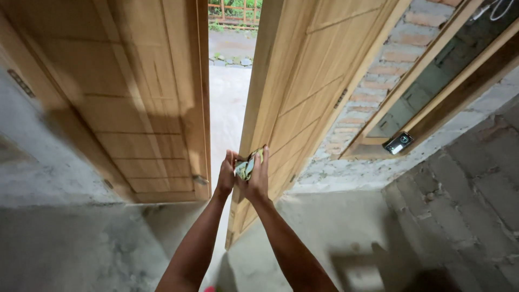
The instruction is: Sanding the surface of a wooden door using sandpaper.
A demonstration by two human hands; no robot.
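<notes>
Cloth (246, 167), 1 crumpled greenish piece, is grasped between left hand (226, 176) and right hand (257, 178), before 2 wooden doors (146, 97).

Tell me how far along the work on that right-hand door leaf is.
Done: nothing the picture can confirm; both wooden door leaves look alike. In hand: the right hand presses a folded greenish cloth against the edge of the right door leaf, and the left hand steadies it. Left: cannot tell; no wiped and unwiped patches stand out.
</notes>
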